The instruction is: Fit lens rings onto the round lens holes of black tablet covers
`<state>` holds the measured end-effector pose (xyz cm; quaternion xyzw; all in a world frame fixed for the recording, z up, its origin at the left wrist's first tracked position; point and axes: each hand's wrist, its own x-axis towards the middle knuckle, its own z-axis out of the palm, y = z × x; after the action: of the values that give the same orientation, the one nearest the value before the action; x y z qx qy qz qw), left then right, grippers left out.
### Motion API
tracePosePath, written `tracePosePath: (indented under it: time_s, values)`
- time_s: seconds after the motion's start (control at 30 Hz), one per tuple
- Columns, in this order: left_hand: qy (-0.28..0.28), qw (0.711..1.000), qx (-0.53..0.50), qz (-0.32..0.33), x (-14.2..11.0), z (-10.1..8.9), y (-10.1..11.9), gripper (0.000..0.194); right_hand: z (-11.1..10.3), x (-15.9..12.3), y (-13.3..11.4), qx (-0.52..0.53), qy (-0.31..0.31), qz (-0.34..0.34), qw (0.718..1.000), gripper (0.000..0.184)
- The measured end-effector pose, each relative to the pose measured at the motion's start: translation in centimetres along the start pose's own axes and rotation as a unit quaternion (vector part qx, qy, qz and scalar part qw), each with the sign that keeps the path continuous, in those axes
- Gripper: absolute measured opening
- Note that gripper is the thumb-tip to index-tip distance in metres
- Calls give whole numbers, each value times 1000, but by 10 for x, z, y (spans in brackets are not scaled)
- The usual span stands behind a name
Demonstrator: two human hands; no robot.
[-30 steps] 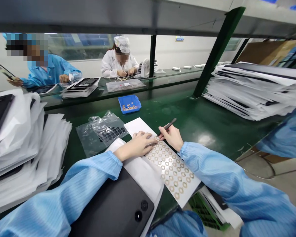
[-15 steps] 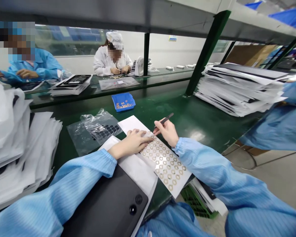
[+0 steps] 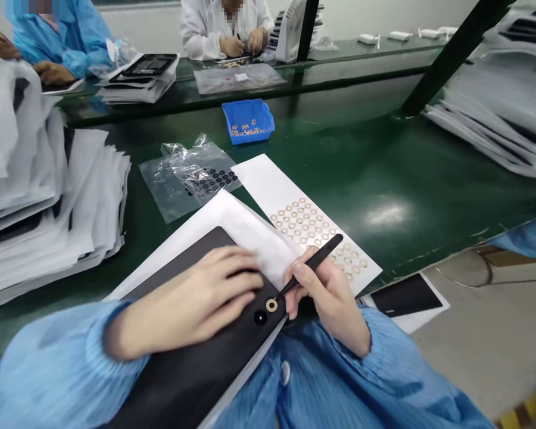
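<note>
My left hand (image 3: 192, 298) lies flat, fingers stretched out, on a black device back cover (image 3: 196, 357) that rests on a white sleeve (image 3: 232, 220). My right hand (image 3: 328, 295) is closed on black tweezers (image 3: 310, 265). The tweezer tip holds a small gold ring (image 3: 271, 305) at a camera hole near the cover's corner; a second hole (image 3: 260, 317) shows beside it. A white sheet of gold rings (image 3: 312, 229) lies just beyond my right hand.
A clear bag of black rings (image 3: 196, 179) and a blue tray (image 3: 248, 119) with gold parts sit on the green bench (image 3: 384, 173). White-sleeved stacks stand at left (image 3: 40, 208) and right (image 3: 495, 113). Two other people work across the bench.
Both hands left the ring sheet and came down to the black cover. The tweezers now hold a gold ring at the camera hole. The view has tilted downward.
</note>
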<state>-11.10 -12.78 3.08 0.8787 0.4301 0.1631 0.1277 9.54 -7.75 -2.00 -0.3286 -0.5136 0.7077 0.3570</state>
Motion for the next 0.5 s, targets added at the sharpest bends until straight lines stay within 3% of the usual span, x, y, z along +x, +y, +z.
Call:
tracePosePath:
  time_s: [0.13, 0.3, 0.5]
  values:
    - [-12, 1000, 8, 24, -26, 15, 10, 29, 2, -1, 8, 15, 25, -32, 999, 33]
    - [-38, 998, 38, 37, -20, 18, 9, 37, 2, -4, 11, -13, 36, -59, 997, 29]
    - [-30, 998, 44, 38, -19, 16, 11, 38, 2, -4, 12, -16, 40, -61, 997, 26]
